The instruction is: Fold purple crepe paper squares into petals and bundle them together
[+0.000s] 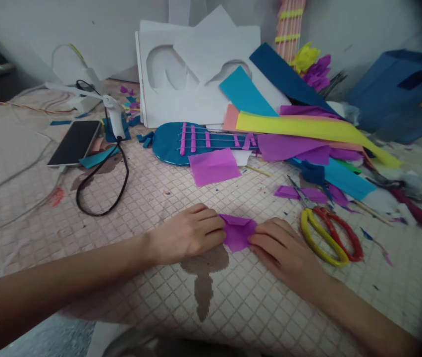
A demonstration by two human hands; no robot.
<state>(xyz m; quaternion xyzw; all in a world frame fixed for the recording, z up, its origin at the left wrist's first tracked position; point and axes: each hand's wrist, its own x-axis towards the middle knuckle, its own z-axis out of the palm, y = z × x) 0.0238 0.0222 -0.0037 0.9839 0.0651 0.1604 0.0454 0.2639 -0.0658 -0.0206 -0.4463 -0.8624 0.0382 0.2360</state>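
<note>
Two hands, left (190,234) and right (287,253), seemingly pinch opposite edges of purple paper (237,240) above the bench (248,302); uneven pulling could crease or tear it.

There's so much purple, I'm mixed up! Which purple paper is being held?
The small folded piece, with the left grip at one side and the right grip at the other. The other purple pieces lie untouched.
</note>
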